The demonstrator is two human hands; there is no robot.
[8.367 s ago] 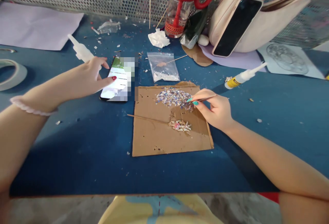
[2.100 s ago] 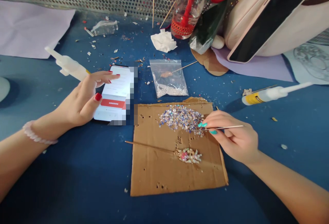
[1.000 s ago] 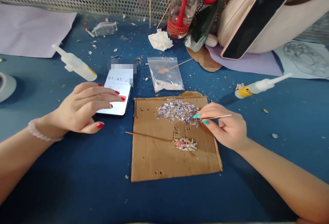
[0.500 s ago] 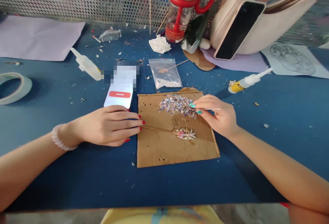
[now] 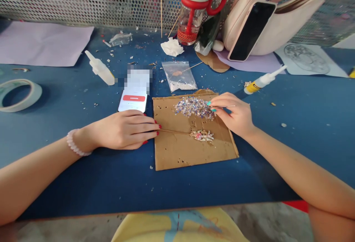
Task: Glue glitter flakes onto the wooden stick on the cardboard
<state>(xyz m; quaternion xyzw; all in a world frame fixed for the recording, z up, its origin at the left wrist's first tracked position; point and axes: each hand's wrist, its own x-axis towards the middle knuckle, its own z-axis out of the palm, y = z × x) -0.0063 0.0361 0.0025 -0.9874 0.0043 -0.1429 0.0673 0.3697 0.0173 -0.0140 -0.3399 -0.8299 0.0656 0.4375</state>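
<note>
A brown cardboard sheet (image 5: 177, 153) lies on the blue table. On it are a heap of glittery chips (image 5: 194, 107) and a thin wooden stick (image 5: 174, 131) whose far end carries a cluster of stuck chips (image 5: 202, 135). My left hand (image 5: 124, 129) rests at the cardboard's left edge, fingers closed on the near end of that stick. My right hand (image 5: 234, 114) pinches a thin metal pick (image 5: 224, 106), its tip at the right edge of the heap. A phone (image 5: 134, 96) with a lit screen lies just beyond my left hand.
Around stand a small plastic bag (image 5: 179, 75) of chips, two glue bottles (image 5: 100, 68) (image 5: 263, 81), a tape roll (image 5: 18, 94), a tissue (image 5: 172, 46), a red-lidded bottle (image 5: 194, 12), a bag with a dark phone (image 5: 251, 31), and paper sheets (image 5: 41, 44).
My left hand left the phone and moved right to the cardboard's edge, closing on the stick's near end. My right hand has kept the pick at the chip heap throughout.
</note>
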